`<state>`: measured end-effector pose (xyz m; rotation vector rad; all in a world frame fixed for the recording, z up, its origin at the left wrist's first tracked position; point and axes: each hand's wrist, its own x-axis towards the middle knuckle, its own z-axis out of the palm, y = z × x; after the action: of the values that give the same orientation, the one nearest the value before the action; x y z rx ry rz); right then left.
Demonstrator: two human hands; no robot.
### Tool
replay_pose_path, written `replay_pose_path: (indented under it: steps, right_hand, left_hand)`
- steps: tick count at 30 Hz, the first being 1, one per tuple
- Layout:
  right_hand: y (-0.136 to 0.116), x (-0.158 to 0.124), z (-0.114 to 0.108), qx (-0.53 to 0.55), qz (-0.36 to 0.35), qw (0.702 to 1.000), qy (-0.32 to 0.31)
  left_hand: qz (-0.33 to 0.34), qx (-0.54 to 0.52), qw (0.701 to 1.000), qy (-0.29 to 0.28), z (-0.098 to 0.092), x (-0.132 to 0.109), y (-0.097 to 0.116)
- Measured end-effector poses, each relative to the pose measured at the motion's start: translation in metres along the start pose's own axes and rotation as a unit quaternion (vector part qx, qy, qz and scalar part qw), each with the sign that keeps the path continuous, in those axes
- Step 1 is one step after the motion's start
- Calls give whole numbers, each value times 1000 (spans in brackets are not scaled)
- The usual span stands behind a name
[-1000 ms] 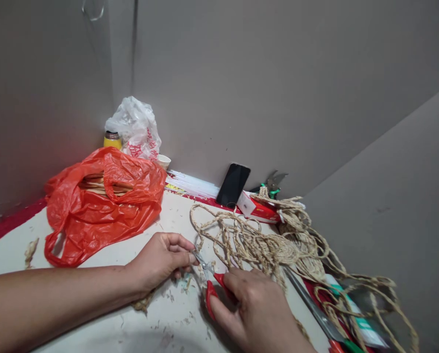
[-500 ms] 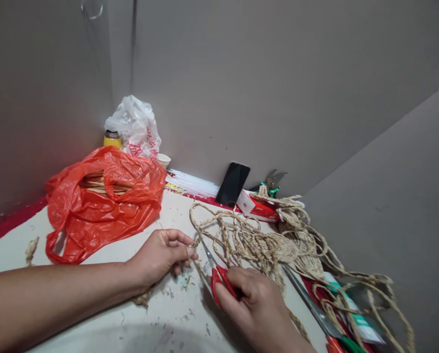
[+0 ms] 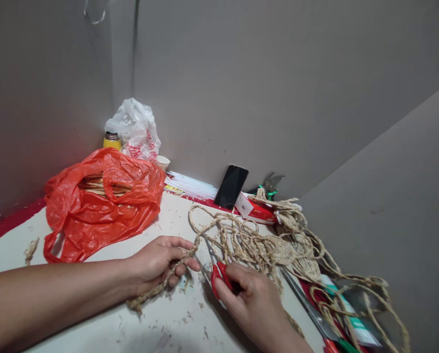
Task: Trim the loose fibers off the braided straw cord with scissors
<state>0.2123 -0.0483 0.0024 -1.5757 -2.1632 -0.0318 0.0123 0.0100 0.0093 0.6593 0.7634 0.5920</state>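
My left hand [image 3: 156,262] is curled around a braided straw rope [image 3: 153,292], which runs over its fingers. The rope's frayed end lies below my wrist, and its other side climbs toward a loop on the table. In my right hand [image 3: 254,299] I grip small scissors [image 3: 215,280] by their red handles. Their blades point up and away, just right of the rope. Whether the blades touch it I cannot tell. A large tangle of the same rope [image 3: 256,245] lies beyond both hands.
A red plastic bag [image 3: 131,215] with flat tan pieces inside sits at left. Behind it are a yellow jar [image 3: 112,142] and a white bag [image 3: 134,127]. A phone [image 3: 232,186] leans on the wall near pruning shears [image 3: 271,184]. Larger scissors [image 3: 315,314] lie at right.
The rope now stretches across my left fingers, where before only a short bit showed at the fingertips. My left fingers have loosened slightly. The scissors stay almost in place.
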Motion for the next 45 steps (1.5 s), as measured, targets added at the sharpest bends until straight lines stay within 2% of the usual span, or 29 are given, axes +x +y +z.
replay_pose_path:
  steps: [3, 6, 8, 10, 12, 14, 16, 17, 22, 27, 32, 37, 40, 45]
  right_hand:
    - [0, 2, 0, 30, 31, 999, -16]
    - [-3, 6, 0, 157, 109, 981, -31]
    - [-5, 9, -1, 293, 178, 938, -57]
    - [-8, 10, 0, 416, 238, 872, -94]
    - [-12, 10, 1, 504, 279, 808, -123]
    - [-15, 8, 3, 567, 297, 757, -133]
    - [-19, 7, 3, 602, 310, 727, -116]
    - [-20, 6, 2, 608, 318, 721, -97]
    - [-18, 6, -1, 576, 348, 739, 24]
    - [-5, 0, 7, 549, 294, 774, 111]
    - [-4, 0, 6, 500, 260, 817, 124]
    - [-11, 5, -6, 418, 203, 874, 140]
    - [-13, 5, -8, 401, 180, 887, 143]
    - [-13, 5, -6, 397, 177, 890, 138]
  left_hand:
    - [-24, -22, 999, -32, -3, 0, 1]
    - [-32, -10, 998, -52, -4, -1, 1]
    - [-29, 20, 997, -64, -1, -3, 0]
    - [-11, 79, 994, -80, 2, -6, -3]
    - [18, 152, 984, -90, 6, -10, -7]
    - [47, 206, 973, -93, 9, -12, -12]
    - [65, 227, 967, -93, 10, -13, -16]
    - [65, 229, 967, -92, 11, -12, -17]
    - [22, 190, 978, -85, 9, -10, -15]
    - [42, 148, 983, -96, 12, -15, -12]
    - [81, 133, 982, -108, 15, -19, -14]
    - [-1, 121, 987, -109, 14, -17, -8]
    - [-13, 128, 987, -98, 12, -17, -6]
    - [20, 136, 988, -67, 9, -15, -8]
